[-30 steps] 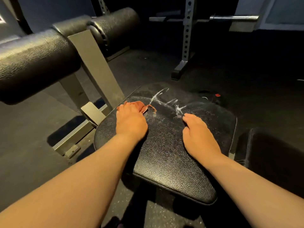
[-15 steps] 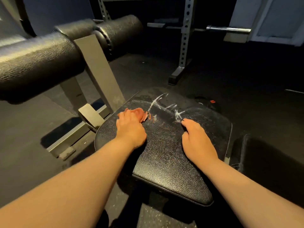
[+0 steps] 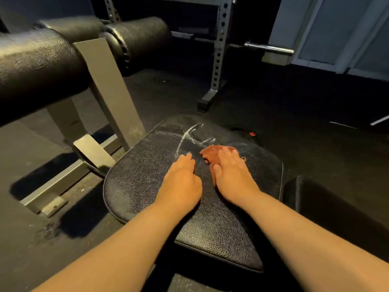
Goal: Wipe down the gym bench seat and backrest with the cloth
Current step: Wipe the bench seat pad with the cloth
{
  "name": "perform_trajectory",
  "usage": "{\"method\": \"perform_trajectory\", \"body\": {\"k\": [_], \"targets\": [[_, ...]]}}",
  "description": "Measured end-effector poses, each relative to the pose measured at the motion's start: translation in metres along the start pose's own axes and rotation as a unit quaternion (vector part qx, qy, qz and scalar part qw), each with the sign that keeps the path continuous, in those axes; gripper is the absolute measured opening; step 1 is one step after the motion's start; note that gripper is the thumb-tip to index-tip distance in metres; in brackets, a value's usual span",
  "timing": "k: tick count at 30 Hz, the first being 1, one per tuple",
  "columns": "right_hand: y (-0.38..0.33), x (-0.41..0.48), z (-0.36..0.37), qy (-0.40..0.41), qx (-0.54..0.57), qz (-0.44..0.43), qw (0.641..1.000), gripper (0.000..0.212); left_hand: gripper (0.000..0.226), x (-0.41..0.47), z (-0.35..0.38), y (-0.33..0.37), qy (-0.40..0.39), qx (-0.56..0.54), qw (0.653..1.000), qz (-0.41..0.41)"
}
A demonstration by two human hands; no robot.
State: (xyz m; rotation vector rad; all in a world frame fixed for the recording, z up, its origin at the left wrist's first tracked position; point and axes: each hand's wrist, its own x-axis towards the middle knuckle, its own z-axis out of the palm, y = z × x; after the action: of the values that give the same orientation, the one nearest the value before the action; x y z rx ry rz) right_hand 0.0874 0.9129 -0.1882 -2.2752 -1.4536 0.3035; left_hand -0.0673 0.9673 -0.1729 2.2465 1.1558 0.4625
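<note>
The black padded bench seat (image 3: 147, 182) lies in front of me with white chalky streaks (image 3: 188, 137) near its far edge. A small reddish-brown cloth (image 3: 210, 153) sits on the seat just right of the streaks. My right hand (image 3: 231, 175) presses palm-down on the cloth, covering most of it. My left hand (image 3: 181, 182) rests flat on the bare seat close beside the right hand, holding nothing. A second dark pad (image 3: 328, 203), perhaps the backrest, begins at the seat's right.
Two thick black roller pads (image 3: 42, 64) on a grey steel post (image 3: 109, 89) stand left of the seat. A perforated rack upright (image 3: 219, 55) and a barbell end (image 3: 269, 48) are behind. Dark rubber floor (image 3: 294, 114) surrounds the bench.
The cloth was under my left hand at the seat's left side; now it is under my right hand near the middle. My left hand slid right, next to the right hand.
</note>
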Motion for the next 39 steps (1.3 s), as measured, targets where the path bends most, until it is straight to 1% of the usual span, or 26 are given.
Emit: {"method": "perform_trajectory", "body": {"k": [2,4,6,9,10,11,13,15,16,18,20,22,23,24,25,27,28,29,30,31,32,33,35,37,38,39], "targets": [[0.009,0.028,-0.013,0.031,0.003,0.056,0.998,0.026,0.058,-0.001,0.000,-0.009,-0.013,0.038,0.999,0.030],[0.001,0.037,-0.013,0.018,0.012,0.064,0.998,0.018,0.059,-0.002,-0.002,-0.014,-0.025,0.072,0.996,0.056],[-0.010,0.022,0.000,-0.004,0.043,-0.001,0.999,0.016,0.058,-0.003,-0.003,-0.017,-0.031,0.112,0.990,0.079],[-0.008,-0.013,0.001,-0.084,0.057,-0.174,0.980,0.039,0.054,-0.003,-0.004,-0.020,-0.036,0.128,0.986,0.102],[0.003,-0.007,-0.005,-0.096,0.042,-0.197,0.975,0.039,0.051,-0.003,-0.005,-0.021,-0.038,0.129,0.986,0.101],[0.015,0.006,-0.012,-0.091,0.022,-0.191,0.977,0.036,0.049,-0.002,-0.008,-0.021,-0.040,0.130,0.986,0.099],[0.038,0.037,-0.023,-0.029,0.007,-0.093,0.995,0.033,0.051,-0.001,-0.012,-0.023,-0.050,0.131,0.986,0.091],[0.046,0.058,-0.021,0.016,-0.040,-0.002,0.999,0.032,0.055,0.000,-0.013,-0.022,-0.057,0.134,0.985,0.089],[0.042,0.062,-0.013,0.036,-0.050,0.003,0.998,0.028,0.055,0.001,-0.013,-0.022,-0.057,0.138,0.984,0.093],[0.016,0.046,0.002,0.033,0.002,-0.062,0.998,0.019,0.052,0.000,-0.012,-0.024,-0.053,0.139,0.984,0.101],[-0.003,0.017,0.005,-0.004,0.083,-0.189,0.978,0.023,0.046,0.001,-0.013,-0.025,-0.045,0.124,0.985,0.109],[0.001,0.007,-0.007,-0.050,0.097,-0.266,0.958,0.028,0.045,-0.001,-0.017,-0.028,-0.042,0.111,0.987,0.106],[0.008,0.010,-0.016,-0.063,0.083,-0.281,0.954,0.028,0.046,-0.002,-0.020,-0.030,-0.042,0.116,0.987,0.103],[0.019,0.018,-0.022,-0.054,0.060,-0.274,0.958,0.028,0.047,-0.004,-0.022,-0.033,-0.044,0.122,0.986,0.104],[0.032,0.030,-0.027,-0.025,0.036,-0.239,0.970,0.029,0.049,-0.005,-0.024,-0.035,-0.048,0.127,0.985,0.107],[0.049,0.053,-0.027,0.041,-0.042,-0.101,0.993,0.043,0.052,-0.009,-0.028,-0.039,-0.056,0.137,0.982,0.114],[0.047,0.061,-0.021,0.054,-0.085,-0.037,0.994,0.052,0.053,-0.010,-0.029,-0.040,-0.055,0.139,0.982,0.117],[0.038,0.063,-0.013,0.048,-0.095,-0.016,0.994,0.054,0.053,-0.011,-0.030,-0.042,-0.055,0.139,0.982,0.118],[0.025,0.059,-0.004,0.031,-0.072,-0.037,0.996,0.051,0.053,-0.010,-0.030,-0.044,-0.056,0.137,0.982,0.118],[0.008,0.049,0.001,0.001,-0.006,-0.081,0.997,0.045,0.053,-0.010,-0.030,-0.045,-0.056,0.134,0.983,0.115],[-0.006,0.037,0.005,-0.034,0.062,-0.140,0.988,0.040,0.053,-0.009,-0.030,-0.047,-0.054,0.131,0.983,0.117],[-0.013,0.025,0.007,-0.062,0.095,-0.191,0.975,0.036,0.054,-0.008,-0.030,-0.047,-0.052,0.124,0.983,0.123],[-0.011,0.012,-0.002,-0.080,0.062,-0.261,0.960,0.034,0.053,-0.009,-0.032,-0.044,-0.047,0.116,0.984,0.127],[0.006,0.024,-0.011,-0.029,0.003,-0.263,0.964,0.032,0.048,-0.010,-0.034,-0.042,-0.047,0.128,0.984,0.117],[0.017,0.035,-0.015,0.008,-0.018,-0.236,0.972,0.030,0.048,-0.011,-0.036,-0.043,-0.046,0.135,0.983,0.113],[0.025,0.048,-0.018,0.041,-0.032,-0.177,0.983,0.031,0.049,-0.012,-0.038,-0.044,-0.048,0.141,0.983,0.109]]}}
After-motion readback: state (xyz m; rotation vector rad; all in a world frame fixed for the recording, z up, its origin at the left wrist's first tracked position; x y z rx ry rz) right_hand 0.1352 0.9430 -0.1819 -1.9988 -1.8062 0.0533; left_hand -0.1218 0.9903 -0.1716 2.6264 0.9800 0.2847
